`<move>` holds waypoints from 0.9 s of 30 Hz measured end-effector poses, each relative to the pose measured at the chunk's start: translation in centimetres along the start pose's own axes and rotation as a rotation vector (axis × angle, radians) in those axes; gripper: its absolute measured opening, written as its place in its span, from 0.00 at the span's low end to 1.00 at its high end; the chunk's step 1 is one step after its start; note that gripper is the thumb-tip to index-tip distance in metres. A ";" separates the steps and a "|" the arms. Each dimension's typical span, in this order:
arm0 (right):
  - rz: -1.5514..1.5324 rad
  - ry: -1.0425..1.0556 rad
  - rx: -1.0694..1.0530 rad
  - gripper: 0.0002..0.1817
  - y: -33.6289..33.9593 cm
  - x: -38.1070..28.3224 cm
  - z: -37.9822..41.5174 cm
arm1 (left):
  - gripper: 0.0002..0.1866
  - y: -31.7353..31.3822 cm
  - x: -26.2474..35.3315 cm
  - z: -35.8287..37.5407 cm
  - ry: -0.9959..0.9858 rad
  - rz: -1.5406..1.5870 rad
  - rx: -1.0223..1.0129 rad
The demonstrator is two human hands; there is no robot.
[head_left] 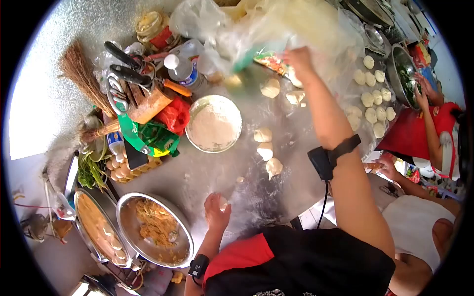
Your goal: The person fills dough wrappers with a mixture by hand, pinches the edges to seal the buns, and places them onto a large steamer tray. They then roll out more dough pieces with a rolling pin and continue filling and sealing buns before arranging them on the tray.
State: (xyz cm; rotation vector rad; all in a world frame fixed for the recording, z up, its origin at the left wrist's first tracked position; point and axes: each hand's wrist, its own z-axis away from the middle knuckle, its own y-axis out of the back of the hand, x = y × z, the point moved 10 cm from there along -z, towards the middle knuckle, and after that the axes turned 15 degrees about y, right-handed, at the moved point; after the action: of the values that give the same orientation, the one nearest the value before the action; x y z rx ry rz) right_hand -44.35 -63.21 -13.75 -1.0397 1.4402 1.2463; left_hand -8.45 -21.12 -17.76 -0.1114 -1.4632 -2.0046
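Low on the metal table, my left hand (217, 213) is curled around a small pale piece of dough (223, 203). My right hand (299, 60) reaches far across, its fingers closed at the edge of a colourful printed plastic packet (272, 61). The packet's far end is smeared by motion. Just below that hand lie dough pieces (270, 88), some partly covered by it. Three more dough pieces (265, 151) form a short column in mid-table. Left of them stands a round bowl of flour (214, 123).
Clear plastic sheeting (326, 34) covers the far side. Rows of dough balls (371, 98) lie at right, near two other people and a bowl of greens (402, 74). At left are a filling bowl (155, 229), a knife holder (148, 106), eggs (121, 170) and a bottle (182, 71).
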 end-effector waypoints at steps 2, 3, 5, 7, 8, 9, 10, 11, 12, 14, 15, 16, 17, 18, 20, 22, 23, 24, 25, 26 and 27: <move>-0.232 0.039 0.259 0.19 3.0 -0.8 0.8 | 0.31 0.1 -0.2 0.0 0.035 0.013 0.003; -0.167 0.166 0.297 0.18 4.0 -1.4 2.4 | 0.32 0.2 -0.1 -0.1 0.048 0.019 0.004; 0.011 0.253 0.202 0.17 4.1 0.5 5.8 | 0.29 0.4 -0.2 -0.5 0.101 0.086 0.012; 0.442 0.325 0.026 0.15 2.4 3.1 10.1 | 0.26 -0.1 -1.1 -0.7 0.083 0.119 0.009; 0.758 0.442 -0.023 0.14 1.4 2.5 12.5 | 0.24 0.2 -0.6 -0.8 0.053 0.131 0.024; 0.812 0.462 -0.049 0.14 1.1 2.8 14.1 | 0.23 0.2 -0.5 -0.8 0.046 0.147 0.018; 0.864 0.482 -0.072 0.13 0.8 2.9 15.4 | 0.23 0.3 -0.5 -0.9 0.038 0.161 0.014; 0.913 0.505 -0.092 0.13 0.3 3.0 16.4 | 0.22 0.4 -0.3 -1.2 0.028 0.174 0.014; 0.817 0.343 -0.212 0.13 -0.3 3.4 16.9 | 0.22 0.7 -0.4 -1.6 0.069 0.241 0.007; 0.612 0.001 -0.447 0.12 -1.4 3.4 19.4 | 0.21 1.1 -0.4 -1.7 0.165 0.369 -0.023; 0.596 -0.072 -0.488 0.12 -1.5 4.3 20.4 | 0.21 0.5 -1.0 -2.0 0.231 0.427 -0.065; 0.581 -0.144 -0.528 0.12 -1.4 5.3 21.4 | 0.22 -0.1 -1.8 -2.3 0.296 0.485 -0.107; 0.567 -0.215 -0.567 0.12 -1.4 6.1 22.5 | 0.22 -0.8 -2.4 -2.5 0.361 0.545 -0.147; 0.602 -0.099 -0.474 0.14 -1.0 5.3 22.5 | 0.23 -0.3 -2.0 -2.7 0.345 0.475 -0.127; 0.666 0.132 -0.285 0.16 -0.3 3.5 23.6 | 0.22 1.4 -0.3 -2.7 0.075 0.229 0.089; 0.658 0.291 -0.303 0.19 -2.4 2.7 26.2 | 0.24 1.5 1.2 -2.1 -0.141 0.030 0.188; 0.654 0.365 -0.313 0.21 -3.1 2.2 27.6 | 0.26 1.0 1.6 -1.6 -0.217 -0.047 0.170; 0.723 0.409 -0.372 0.23 -3.8 1.8 28.6 | 0.28 0.6 2.4 -1.0 -0.295 -0.121 0.154; 0.790 0.456 -0.432 0.24 -4.4 1.5 29.4 | 0.31 -0.5 2.5 -0.6 -0.282 -0.183 0.071; 0.857 0.504 -0.492 0.26 -5.0 1.4 30.0 | 0.34 -1.5 2.6 0.2 -0.268 -0.244 -0.012; 0.858 0.489 -0.472 0.27 -4.9 1.7 29.8 | 0.37 -2.3 2.5 1.1 -0.252 -0.307 -0.095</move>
State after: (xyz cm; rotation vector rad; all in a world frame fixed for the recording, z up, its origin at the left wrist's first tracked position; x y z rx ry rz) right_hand -36.45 -34.32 -17.82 -1.1127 2.1553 2.1195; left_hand -11.95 -20.90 -18.24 -0.1968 -1.6200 -2.3792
